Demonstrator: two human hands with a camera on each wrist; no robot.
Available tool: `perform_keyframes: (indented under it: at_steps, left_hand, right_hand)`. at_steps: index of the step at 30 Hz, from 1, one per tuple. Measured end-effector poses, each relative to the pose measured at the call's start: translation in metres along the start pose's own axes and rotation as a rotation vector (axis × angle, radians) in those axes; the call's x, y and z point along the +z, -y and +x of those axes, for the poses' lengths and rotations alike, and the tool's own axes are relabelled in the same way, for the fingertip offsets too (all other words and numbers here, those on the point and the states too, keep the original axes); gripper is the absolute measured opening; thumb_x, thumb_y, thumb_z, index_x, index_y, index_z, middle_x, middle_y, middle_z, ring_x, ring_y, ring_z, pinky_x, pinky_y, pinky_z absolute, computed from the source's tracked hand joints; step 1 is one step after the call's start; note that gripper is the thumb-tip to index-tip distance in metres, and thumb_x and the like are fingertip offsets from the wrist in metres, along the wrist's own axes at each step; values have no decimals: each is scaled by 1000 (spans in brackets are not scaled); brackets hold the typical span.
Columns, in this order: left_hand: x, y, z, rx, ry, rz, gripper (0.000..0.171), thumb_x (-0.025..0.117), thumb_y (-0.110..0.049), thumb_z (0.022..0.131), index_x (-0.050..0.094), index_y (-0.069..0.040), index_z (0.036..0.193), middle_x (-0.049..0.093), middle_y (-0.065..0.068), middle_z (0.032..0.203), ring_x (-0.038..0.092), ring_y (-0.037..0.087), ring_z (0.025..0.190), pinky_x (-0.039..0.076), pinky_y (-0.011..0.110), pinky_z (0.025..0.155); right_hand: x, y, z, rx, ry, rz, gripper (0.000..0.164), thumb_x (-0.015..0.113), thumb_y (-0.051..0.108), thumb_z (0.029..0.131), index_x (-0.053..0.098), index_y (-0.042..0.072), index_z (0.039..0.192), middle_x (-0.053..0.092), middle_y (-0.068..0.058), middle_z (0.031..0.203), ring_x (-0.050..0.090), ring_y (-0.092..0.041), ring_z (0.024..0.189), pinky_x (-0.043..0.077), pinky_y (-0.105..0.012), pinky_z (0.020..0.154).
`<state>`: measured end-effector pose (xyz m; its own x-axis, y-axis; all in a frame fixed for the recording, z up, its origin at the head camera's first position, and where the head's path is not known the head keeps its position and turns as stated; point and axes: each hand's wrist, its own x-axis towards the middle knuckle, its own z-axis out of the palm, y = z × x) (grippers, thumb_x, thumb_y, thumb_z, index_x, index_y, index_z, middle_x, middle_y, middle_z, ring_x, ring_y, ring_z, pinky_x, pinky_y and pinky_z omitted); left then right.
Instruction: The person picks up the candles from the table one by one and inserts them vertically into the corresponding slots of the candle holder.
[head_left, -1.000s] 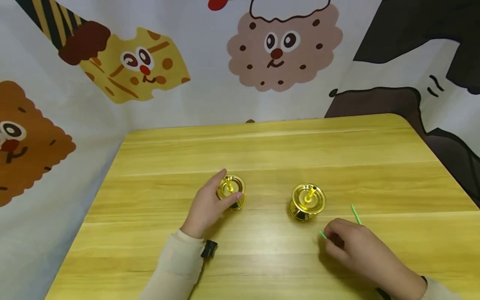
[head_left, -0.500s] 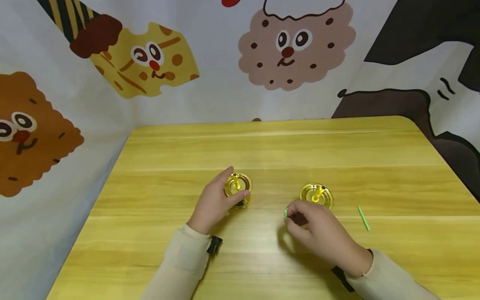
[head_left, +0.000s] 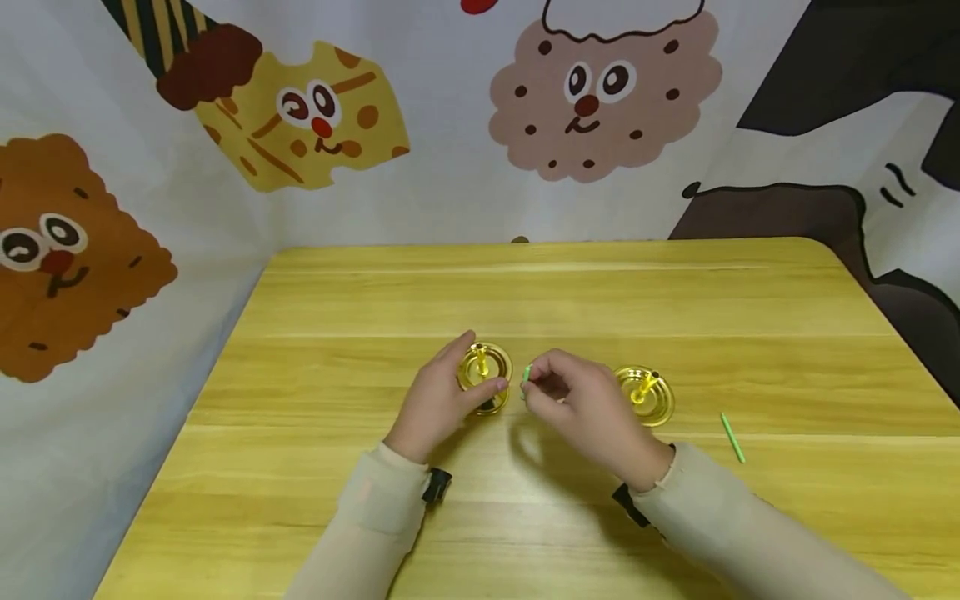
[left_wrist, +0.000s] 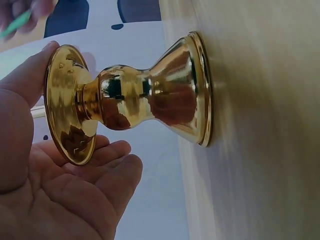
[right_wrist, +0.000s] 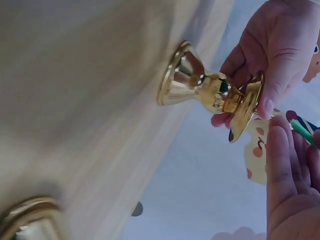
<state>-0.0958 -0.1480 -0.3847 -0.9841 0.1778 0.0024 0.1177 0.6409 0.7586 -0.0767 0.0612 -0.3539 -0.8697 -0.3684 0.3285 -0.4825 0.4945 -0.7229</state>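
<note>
One green stick [right_wrist: 303, 132], middle apparently hidden, in pinching grip of right hand [head_left: 573, 400]; left hand [head_left: 437, 402] holds gold candlestick [left_wrist: 122, 95].

The wood-grain table [head_left: 315, 317] carries a gold holder [head_left: 489, 353], a second holder [head_left: 660, 406] nearer its right edge, and, nearest, a green stick [head_left: 732, 438].

On the table [head_left: 375, 300] I see the left candlestick [head_left: 492, 365] at the left hand [head_left: 438, 396], with the right candlestick [head_left: 649, 402] standing apart. Farther right lies a stick [head_left: 732, 438], and a cloth [head_left: 450, 167] hangs behind.
</note>
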Motion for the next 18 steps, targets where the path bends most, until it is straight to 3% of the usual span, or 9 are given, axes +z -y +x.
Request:
perform_keyframes:
  at_steps: [12,18]
  left_hand:
    - [-1,-1,0,6,6,3,83,75,-40,91,38,0,153,42,16,155,43,31,140,39,47,113]
    - [-2,-3,-1,14,9,19,86,74,-43,90,37,0,154,42,15,155,43,32,140,39,48,113]
  right_hand:
    - [9,14,33,-49,-43,57,4,64,8,96,67,7,93,69,4,87,66,-6,76,57,-26,68]
    - [11,20,45,-59,-35,52,4,63,7,96,67,7,96,69,1,90,67,-9,82,58,-26,75]
